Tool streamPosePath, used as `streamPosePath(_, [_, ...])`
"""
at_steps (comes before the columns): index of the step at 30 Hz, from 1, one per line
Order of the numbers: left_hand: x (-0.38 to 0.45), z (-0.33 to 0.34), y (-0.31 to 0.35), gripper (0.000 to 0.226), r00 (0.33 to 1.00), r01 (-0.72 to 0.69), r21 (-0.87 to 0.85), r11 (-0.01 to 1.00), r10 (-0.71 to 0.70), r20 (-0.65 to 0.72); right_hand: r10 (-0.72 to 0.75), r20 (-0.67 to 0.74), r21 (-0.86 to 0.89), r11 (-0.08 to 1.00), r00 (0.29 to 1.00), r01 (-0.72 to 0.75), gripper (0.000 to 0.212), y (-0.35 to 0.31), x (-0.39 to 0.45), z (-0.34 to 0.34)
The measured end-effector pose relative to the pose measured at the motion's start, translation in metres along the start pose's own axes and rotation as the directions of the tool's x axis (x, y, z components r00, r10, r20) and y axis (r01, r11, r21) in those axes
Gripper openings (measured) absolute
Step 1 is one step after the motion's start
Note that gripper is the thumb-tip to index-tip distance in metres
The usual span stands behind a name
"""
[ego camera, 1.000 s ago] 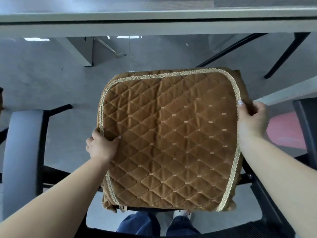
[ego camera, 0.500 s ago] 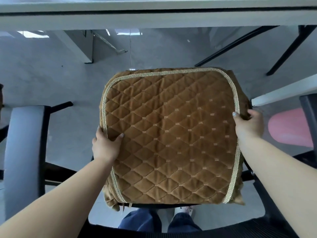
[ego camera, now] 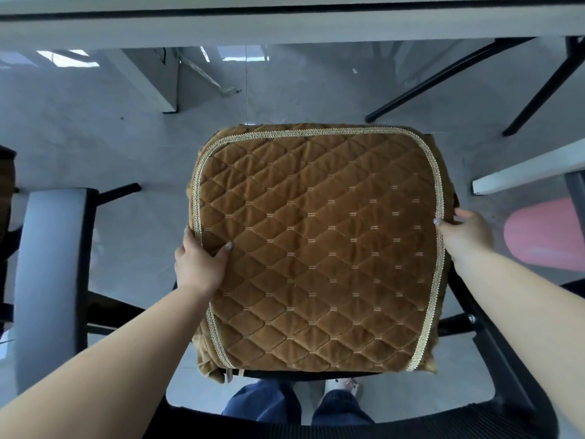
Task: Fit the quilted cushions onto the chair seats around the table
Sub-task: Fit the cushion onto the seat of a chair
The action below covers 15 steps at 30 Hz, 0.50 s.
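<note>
1. We are looking down at a brown velvet cushion (ego camera: 319, 248), square with rounded corners, quilted in diamonds and edged with a pale gold braid, and it is lying flat over the seat of a black-framed chair (ego camera: 493, 353).
2. The cushion is covering the seat almost entirely — only a thin black strip of the seat's near edge is showing beneath it, along with the black frame at the right side and the curved chair back across the bottom of the view.
3. Our left hand (ego camera: 199, 264) is gripping the cushion's left edge: the thumb is lying on top of the quilting just inside the braid, while the other fingers are curling under the edge, so we cannot tell how they are set.
4. Our right hand (ego camera: 465, 232) is holding the right edge about halfway along — the thumb tip is resting on the braid and the fingers are wrapping around the side flap, close together.
5. Two small pale ties are hanging from the cushion's near left corner.
6. A grey padded armrest (ego camera: 50, 286) is standing well apart to the left.
7. The pale edge of the table (ego camera: 285, 26) is running across the top of the view, beyond the cushion's far edge.
8. Below the seat, our blue jeans (ego camera: 297, 403) are showing.
</note>
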<state>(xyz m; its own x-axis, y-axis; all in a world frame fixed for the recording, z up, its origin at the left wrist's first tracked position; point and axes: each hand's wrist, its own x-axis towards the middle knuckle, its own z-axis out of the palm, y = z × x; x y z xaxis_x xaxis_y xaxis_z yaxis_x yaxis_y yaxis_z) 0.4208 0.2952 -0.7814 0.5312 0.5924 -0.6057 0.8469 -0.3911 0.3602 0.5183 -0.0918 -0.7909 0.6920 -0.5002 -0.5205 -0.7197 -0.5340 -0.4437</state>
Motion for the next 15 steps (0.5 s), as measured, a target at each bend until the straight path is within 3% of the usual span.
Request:
streamPosePath(6, [-0.03, 0.004, -0.002, 0.092, 0.999, -0.034, 0.06, 0.998, 0.035, -0.004, -0.197, 0.088, -0.192, 0.958, 0.976, 0.211, 0.056, -0.001, -0.038, 0.0])
streamPosePath(10, [-0.064, 0.003, -0.013, 0.086, 0.998, -0.031, 0.089, 0.996, 0.025, 0.061, -0.185, 0.313, -0.369, 0.88, 0.931, 0.299, 0.064, 0.001, -0.101, 0.006])
streamPosePath(13, [-0.094, -0.001, -0.02, 0.08, 0.987, -0.04, 0.118, 0.992, 0.021, 0.16, -0.109, 0.511, -0.27, 0.921, 0.853, 0.28, 0.064, -0.001, -0.156, 0.007])
streamPosePath(15, [-0.116, -0.004, -0.023, 0.076, 0.955, 0.02, 0.042, 0.999, -0.032, 0.295, -0.058, 0.63, -0.148, 0.97, 0.775, 0.193, 0.059, -0.002, -0.186, 0.007])
